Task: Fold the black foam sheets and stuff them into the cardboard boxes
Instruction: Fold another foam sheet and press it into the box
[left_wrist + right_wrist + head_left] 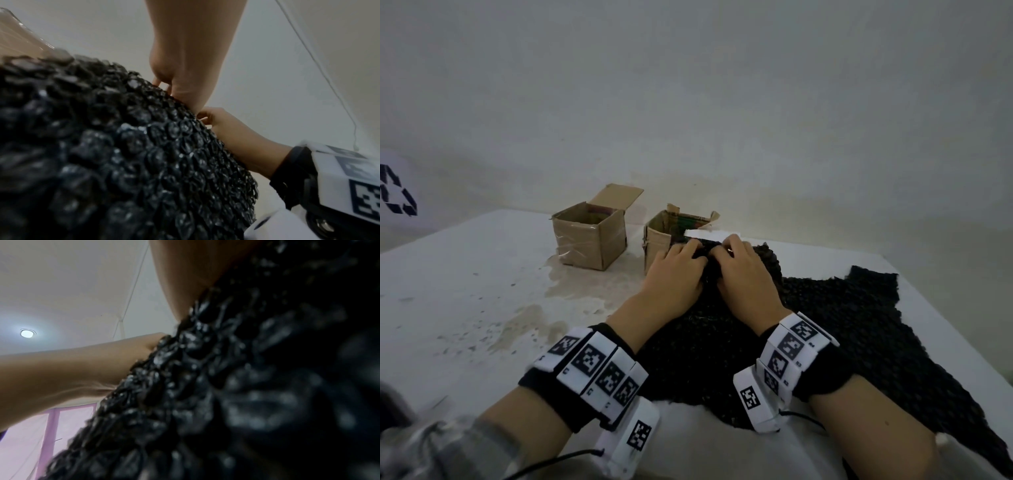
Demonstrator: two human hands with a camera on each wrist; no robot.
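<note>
A black bubble-textured foam sheet (859,325) lies across the right half of the white table (465,291). Its far end is bunched into a fold beside the right cardboard box (659,245). My left hand (678,267) and right hand (744,270) sit side by side on that fold, fingers curled over and gripping it. The left wrist view shows the sheet (123,154) humped up, with my left hand (185,65) and right hand (224,128) digging fingers into its ridge. The sheet (246,386) fills the right wrist view. A second open cardboard box (590,241) stands to the left.
Both boxes stand near the table's far edge by the wall, flaps up. A flat white piece (714,234) lies behind the right box. Stains (558,291) mark the table's middle. A white bag with a recycling symbol (397,195) is at far left.
</note>
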